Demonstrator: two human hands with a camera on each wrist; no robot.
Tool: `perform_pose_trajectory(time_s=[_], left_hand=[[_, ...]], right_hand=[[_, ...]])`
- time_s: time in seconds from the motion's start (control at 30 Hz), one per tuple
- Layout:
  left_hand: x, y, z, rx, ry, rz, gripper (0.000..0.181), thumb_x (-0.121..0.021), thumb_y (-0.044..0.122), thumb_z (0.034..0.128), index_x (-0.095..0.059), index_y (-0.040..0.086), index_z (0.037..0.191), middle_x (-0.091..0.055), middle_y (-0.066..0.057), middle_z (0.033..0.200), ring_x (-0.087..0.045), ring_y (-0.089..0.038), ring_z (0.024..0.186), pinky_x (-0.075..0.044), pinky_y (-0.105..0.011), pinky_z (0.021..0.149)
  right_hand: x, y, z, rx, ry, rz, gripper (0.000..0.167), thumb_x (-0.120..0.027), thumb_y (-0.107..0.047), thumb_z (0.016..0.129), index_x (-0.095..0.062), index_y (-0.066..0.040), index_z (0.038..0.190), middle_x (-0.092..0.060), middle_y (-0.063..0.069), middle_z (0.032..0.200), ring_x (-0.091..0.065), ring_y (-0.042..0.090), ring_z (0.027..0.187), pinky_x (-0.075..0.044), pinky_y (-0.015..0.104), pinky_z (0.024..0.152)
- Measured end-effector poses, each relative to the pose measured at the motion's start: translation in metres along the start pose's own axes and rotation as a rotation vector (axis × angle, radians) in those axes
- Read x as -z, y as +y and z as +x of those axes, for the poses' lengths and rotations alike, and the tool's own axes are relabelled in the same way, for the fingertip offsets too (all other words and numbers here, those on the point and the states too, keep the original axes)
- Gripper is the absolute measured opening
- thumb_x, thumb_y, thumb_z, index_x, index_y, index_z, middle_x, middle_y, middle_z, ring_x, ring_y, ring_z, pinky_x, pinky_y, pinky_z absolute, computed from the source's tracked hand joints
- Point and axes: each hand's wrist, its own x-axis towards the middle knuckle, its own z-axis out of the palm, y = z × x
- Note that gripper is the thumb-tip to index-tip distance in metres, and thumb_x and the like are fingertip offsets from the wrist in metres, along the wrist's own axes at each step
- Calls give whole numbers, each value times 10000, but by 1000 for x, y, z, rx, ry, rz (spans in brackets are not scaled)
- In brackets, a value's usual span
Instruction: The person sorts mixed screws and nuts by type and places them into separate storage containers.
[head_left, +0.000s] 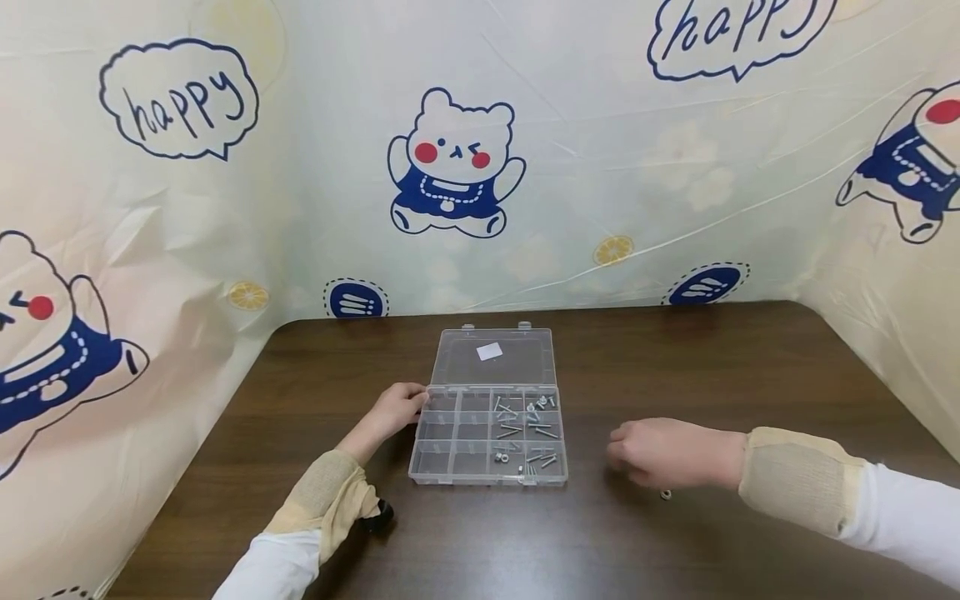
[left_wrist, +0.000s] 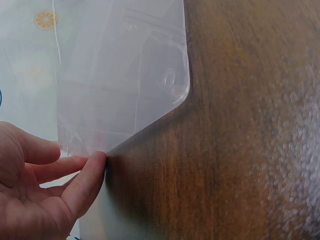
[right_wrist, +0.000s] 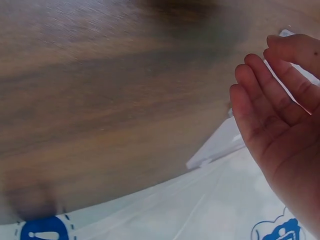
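A clear plastic compartment box (head_left: 432, 462) lies on the table with its lid (head_left: 517, 367) folded back. Screws (head_left: 510, 432) and nuts (head_left: 501, 457) sit in its right-hand compartments; the left-hand ones look bare. My left hand (head_left: 397, 408) holds the box's left side near the hinge corner, with thumb and fingertips against the wall in the left wrist view. To the right of the box, my right hand (head_left: 663, 450) hovers low over the table. Its fingers (right_wrist: 250, 100) are loosely bent, thumb near the index finger, nothing visible between them. A small nut (head_left: 665, 495) lies just below that hand.
The brown wooden table (head_left: 675, 358) meets a printed cloth backdrop (head_left: 585, 167) at the back and sides. A white label (head_left: 489, 351) lies on the lid. Near the left wrist hangs a small black object (head_left: 378, 517).
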Motion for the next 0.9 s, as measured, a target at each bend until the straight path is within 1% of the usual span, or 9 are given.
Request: perform_pose_trajectory(time_s=[0.17, 0.2, 0.33, 0.4, 0.53, 0.7, 0.9], left_hand=[[1, 1, -1, -2, 6, -1, 315, -411, 25, 939, -485, -179, 1168, -549, -300, 1118, -559, -357, 1023, -533, -378, 809], [0, 1, -1, -7, 4, 7, 315, -411, 26, 939, -486, -181, 1164, -551, -301, 1115, -561, -358, 1018, -534, -378, 806], [0, 1, -1, 4, 5, 0, 323, -412, 29, 939, -478, -181, 1175, -544, -304, 1129, -555, -361, 1031, -532, -381, 812], [0, 1, -1, 4, 5, 2, 324, -407, 26, 940, -474, -185, 1176, -539, -309, 1132, -553, -366, 1033, -531, -384, 812], [1, 2, -1, 9, 12, 4, 320, -408, 28, 940, -481, -180, 1172, -539, -306, 1132, -552, -366, 1035, -530, -386, 813], [0, 2, -2, 8, 11, -2, 317, -407, 25, 940, -482, -182, 1168, -538, -309, 1132, -549, -372, 1038, -531, -386, 811], [1, 1, -1, 11, 13, -3, 314, -406, 22, 940, -483, -180, 1167, -540, -306, 1127, -553, -365, 1030, -532, -383, 810]], right_hand=[[-4, 2, -11, -60, -17, 71, 179, -688, -44, 715, -554, -162, 703, -440, -117, 689, -442, 41, 622, -452, 186, 550], [-5, 2, -14, -72, -21, 84, 174, -693, -49, 714, -562, -162, 712, -454, -118, 701, -459, 44, 638, -462, 194, 563], [-10, 2, -22, -114, -45, 139, 157, -716, -56, 708, -598, -144, 764, -502, -103, 755, -504, 56, 688, -489, 220, 598], [-13, 2, -26, -133, -55, 169, 165, -715, -37, 699, -608, -133, 781, -513, -96, 777, -510, 53, 696, -490, 219, 600], [-23, 2, -31, -154, -53, 227, 204, -667, 45, 670, -608, -121, 773, -484, -102, 768, -491, 34, 679, -464, 186, 566], [-30, 2, -34, -156, -14, 263, 252, -644, 88, 643, -577, -132, 746, -440, -114, 746, -468, 21, 669, -439, 164, 540], [-34, 2, -33, -117, 39, 275, 290, -579, 121, 612, -537, -153, 695, -413, -126, 716, -445, 24, 639, -395, 134, 522]])
